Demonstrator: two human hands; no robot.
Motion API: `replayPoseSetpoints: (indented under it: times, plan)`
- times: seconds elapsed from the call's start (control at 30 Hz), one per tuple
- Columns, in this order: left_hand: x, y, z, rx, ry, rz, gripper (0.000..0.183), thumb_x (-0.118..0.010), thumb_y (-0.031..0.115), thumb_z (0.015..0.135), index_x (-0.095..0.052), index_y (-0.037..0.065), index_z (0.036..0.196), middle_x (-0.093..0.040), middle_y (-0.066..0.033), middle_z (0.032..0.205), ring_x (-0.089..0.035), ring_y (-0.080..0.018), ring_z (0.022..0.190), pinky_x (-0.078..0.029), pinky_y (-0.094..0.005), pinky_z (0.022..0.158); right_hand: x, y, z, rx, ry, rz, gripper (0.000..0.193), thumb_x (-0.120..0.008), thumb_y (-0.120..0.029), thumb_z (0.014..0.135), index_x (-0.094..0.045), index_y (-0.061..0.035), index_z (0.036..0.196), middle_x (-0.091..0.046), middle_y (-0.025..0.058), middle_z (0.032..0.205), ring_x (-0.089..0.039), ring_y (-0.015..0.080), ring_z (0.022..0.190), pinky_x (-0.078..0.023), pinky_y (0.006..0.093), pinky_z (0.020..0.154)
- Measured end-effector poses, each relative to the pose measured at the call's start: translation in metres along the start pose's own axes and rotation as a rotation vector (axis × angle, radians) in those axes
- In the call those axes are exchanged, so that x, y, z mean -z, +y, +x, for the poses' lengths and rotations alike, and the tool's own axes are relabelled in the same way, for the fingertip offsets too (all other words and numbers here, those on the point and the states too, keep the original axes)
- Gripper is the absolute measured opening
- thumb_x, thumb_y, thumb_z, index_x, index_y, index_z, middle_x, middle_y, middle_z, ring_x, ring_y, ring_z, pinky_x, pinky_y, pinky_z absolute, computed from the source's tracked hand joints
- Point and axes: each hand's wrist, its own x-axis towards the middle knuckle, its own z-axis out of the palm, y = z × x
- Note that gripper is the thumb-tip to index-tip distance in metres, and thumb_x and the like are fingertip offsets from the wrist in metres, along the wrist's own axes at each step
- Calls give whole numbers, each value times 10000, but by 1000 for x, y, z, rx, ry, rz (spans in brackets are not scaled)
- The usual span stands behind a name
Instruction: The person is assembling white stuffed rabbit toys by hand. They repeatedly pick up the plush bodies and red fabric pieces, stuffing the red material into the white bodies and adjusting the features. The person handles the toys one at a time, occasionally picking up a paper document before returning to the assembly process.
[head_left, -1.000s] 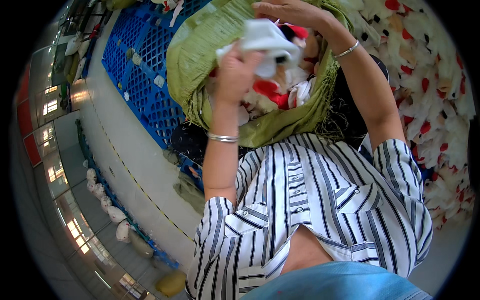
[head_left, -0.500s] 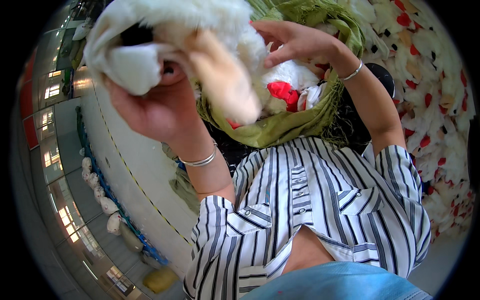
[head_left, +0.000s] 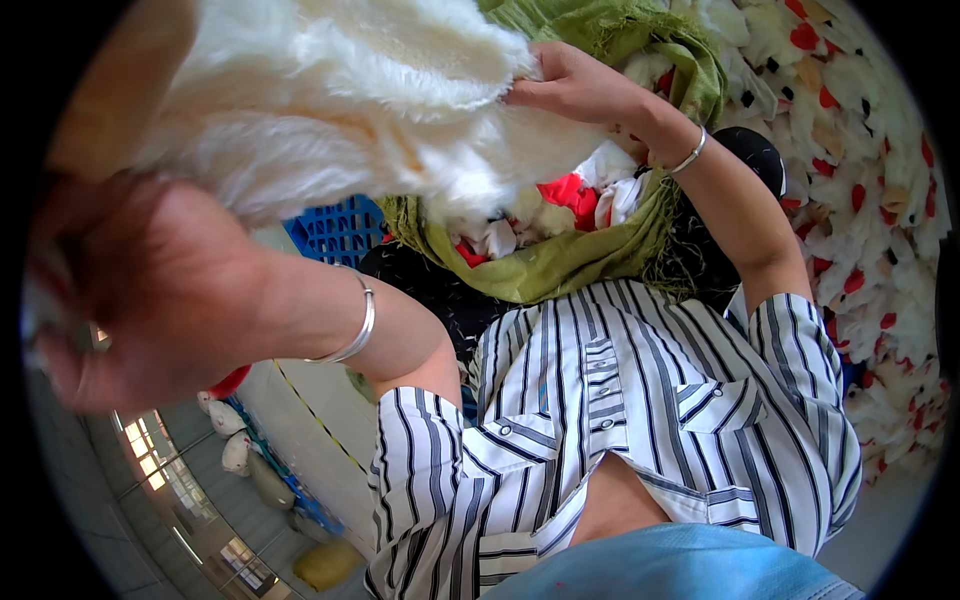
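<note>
A large piece of cream-white plush fur (head_left: 330,90), which looks like an unstuffed toy skin, stretches across the upper left. My right hand (head_left: 585,85) is closed, pinching its right end between thumb and fingers. My left hand (head_left: 160,290) is raised close to the camera at the fur's lower left; it is blurred but appears closed on the fur, its fingertips partly lost at the dark rim. A small red patch (head_left: 230,381) shows under that hand. Below the fur, an open green woven sack (head_left: 560,262) holds white plush pieces and red cloth (head_left: 572,198).
A big heap of white plush pieces with red and black bits (head_left: 850,200) lies on the right. A blue plastic crate (head_left: 340,232) stands behind the sack's left side. Stuffed white bags (head_left: 237,450) and a yellowish sack (head_left: 327,565) line the floor at lower left.
My left hand has swung left and closer to the camera, drawing the fur out wide. My right hand, loosely open before, now grips the fur's right end. The blue crate has come into view.
</note>
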Motion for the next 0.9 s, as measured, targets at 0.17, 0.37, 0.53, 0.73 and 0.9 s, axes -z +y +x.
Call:
replayPoseSetpoints:
  times: [0.17,0.37,0.53,0.73,0.9]
  plan:
    - [25,-68,-87,137,363,289,573,-530,184,872,-439,-108,1356,-532,-300,1346,-562,-434,1232,-473,-526,1087,-7,7,-3,270,165,-383,727,-697,-455,904,-443,-38,1443,-595,117,1283,-545,182,1204,-462,365,1006]
    - [41,-97,-189,601,366,410,647,-521,76,872,-312,4,1480,-486,-173,1421,-546,-335,1275,-523,-482,1031,-19,19,1,78,96,546,588,-590,-467,973,-501,-58,1387,-601,55,1245,-574,124,1112,-490,309,929]
    - [77,-53,-183,1171,-718,469,297,-760,141,846,-665,-30,1069,-689,-70,1010,-641,-141,943,-523,-304,845,-4,28,3,235,222,122,318,-558,-313,1000,-683,-31,1075,-670,8,950,-593,42,811,-485,233,703]
    - [94,-62,-194,992,-105,770,545,-771,93,812,-532,-3,1292,-615,-119,1204,-598,-188,1106,-505,-331,904,1,-13,-10,10,98,314,346,-561,-360,1009,-668,-31,1006,-660,10,924,-591,68,817,-479,251,729]
    - [78,-73,-201,755,-338,751,692,-818,97,772,-469,56,1367,-427,-102,1460,-454,-206,1314,-411,-373,1056,7,-12,-9,39,38,314,328,-545,-342,1019,-669,-39,1004,-650,-4,911,-587,58,831,-474,245,739]
